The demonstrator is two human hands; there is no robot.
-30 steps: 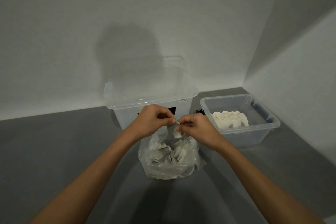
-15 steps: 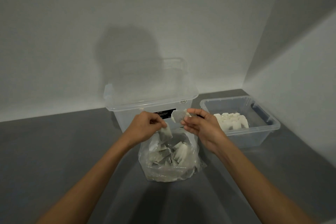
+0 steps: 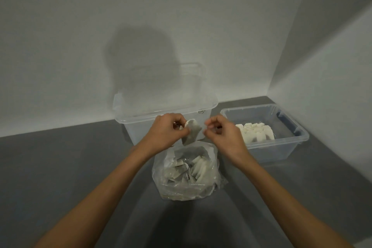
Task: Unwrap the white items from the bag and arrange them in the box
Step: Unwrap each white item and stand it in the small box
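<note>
My left hand (image 3: pixel 166 132) pinches a greyish wrapped packet (image 3: pixel 192 133) above the open clear plastic bag (image 3: pixel 209 185); a white edge shows at the packet's top. A small gap to the packet's right, my right hand (image 3: pixel 223 137) has its fingertips curled together, and I see nothing between them. The bag stands on the grey surface and holds several wrapped packets (image 3: pixel 181 169). To the right is a low clear box (image 3: pixel 298 141) with several unwrapped white items (image 3: pixel 255 134) stacked at its left end.
A taller clear tub (image 3: pixel 141 110) stands right behind my hands against the back wall. A side wall (image 3: pixel 332 76) closes in just right of the low box. Grey surface (image 3: pixel 60 167) stretches to the left and front of the bag.
My hands pulled apart from one packet, then came back close. The greyish packet now sits in my left hand, and my right hand no longer shows a piece in its fingers.
</note>
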